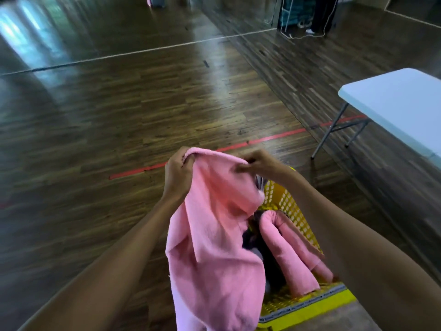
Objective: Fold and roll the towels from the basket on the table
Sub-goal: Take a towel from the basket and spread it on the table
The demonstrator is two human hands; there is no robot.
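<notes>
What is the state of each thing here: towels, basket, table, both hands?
Held pink towel: lifted, unfolded, hanging from both hands.
Left hand: grips the towel's top edge.
Right hand: pinches the same edge.
Basket: upright, holds laundry.
Second pink towel: bunched inside the basket.
Table: standing, legs unfolded.

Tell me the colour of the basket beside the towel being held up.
The basket is yellow with perforated walls, seen in the head view.

Dim indoor light; bluish-white glare streaks the glossy wooden floor (119, 96) at upper left. Motion blur smears the whole frame, worst at the left edge. Wide-angle bending at borders.
</notes>
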